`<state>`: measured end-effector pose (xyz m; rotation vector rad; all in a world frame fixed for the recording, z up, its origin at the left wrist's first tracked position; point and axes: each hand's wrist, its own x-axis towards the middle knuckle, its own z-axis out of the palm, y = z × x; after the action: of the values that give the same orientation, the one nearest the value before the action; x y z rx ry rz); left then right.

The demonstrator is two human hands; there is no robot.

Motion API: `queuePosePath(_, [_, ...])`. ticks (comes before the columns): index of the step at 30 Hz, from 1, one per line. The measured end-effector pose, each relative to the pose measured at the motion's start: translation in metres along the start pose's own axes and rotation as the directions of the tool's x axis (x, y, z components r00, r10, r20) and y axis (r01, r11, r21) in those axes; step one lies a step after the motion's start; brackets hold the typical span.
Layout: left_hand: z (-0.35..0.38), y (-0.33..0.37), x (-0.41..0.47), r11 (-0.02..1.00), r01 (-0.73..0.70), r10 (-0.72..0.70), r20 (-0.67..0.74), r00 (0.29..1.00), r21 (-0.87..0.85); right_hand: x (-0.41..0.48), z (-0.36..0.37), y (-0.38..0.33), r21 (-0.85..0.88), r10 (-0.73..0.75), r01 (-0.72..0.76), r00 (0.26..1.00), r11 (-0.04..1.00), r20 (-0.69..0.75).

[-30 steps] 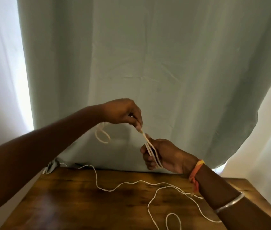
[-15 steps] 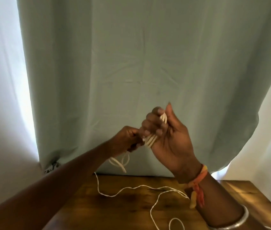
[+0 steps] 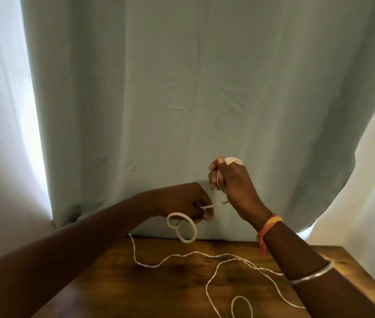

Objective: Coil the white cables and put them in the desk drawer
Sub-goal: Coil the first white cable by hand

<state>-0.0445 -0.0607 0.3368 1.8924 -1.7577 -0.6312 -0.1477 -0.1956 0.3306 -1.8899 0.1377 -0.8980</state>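
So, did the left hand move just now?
Yes. The left hand has come down closer to the desk's back edge, still pinching the white cable.

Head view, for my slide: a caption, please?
Right hand holds coils of white cable while left hand pinches a strand above the wooden desk.
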Motion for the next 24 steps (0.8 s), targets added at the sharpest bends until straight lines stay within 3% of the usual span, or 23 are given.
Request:
queuePosePath(4, [-0.025, 0.001, 0.000, 0.921, 0.054, -0.069, 0.024, 0.997, 0.385, -0.009, 0.006, 0.004, -0.478, 0.176, -0.016, 0.940, 0.878, 0.291])
queuePosePath(8, [-0.044, 0.003, -0.003, 0.806, 0.096, -0.108, -0.015, 0.994, 0.585, -0.019, 0.013, 0.004, -0.509, 0.450, -0.244, 0.829, 0.825, 0.332])
queuePosePath(11, [-0.064, 0.009, -0.006, 0.724, 0.045, -0.066, 0.004, 0.998, 0.688, -0.028, 0.017, -0.006, -0.296, 0.563, -0.479, 0.722, 0.826, 0.402])
queuePosePath(15, [-0.090, 0.010, -0.005, 0.682, -0.045, 0.038, 0.027, 0.999, 0.730, -0.037, 0.021, -0.010, 0.104, 0.524, -0.674, 0.654, 0.732, 0.546])
queuePosePath(19, [-0.097, 0.001, -0.002, 0.784, -0.133, 0.130, 0.049, 0.990, 0.606, -0.045, 0.020, -0.011, 0.341, 0.347, -0.752, 0.590, 0.564, 0.729])
queuePosePath(24, [-0.077, -0.013, -0.003, 0.894, -0.288, 0.308, -0.004, 0.951, 0.345, -0.052, 0.014, -0.020, 0.546, 0.095, -0.749, 0.618, 0.376, 0.781])
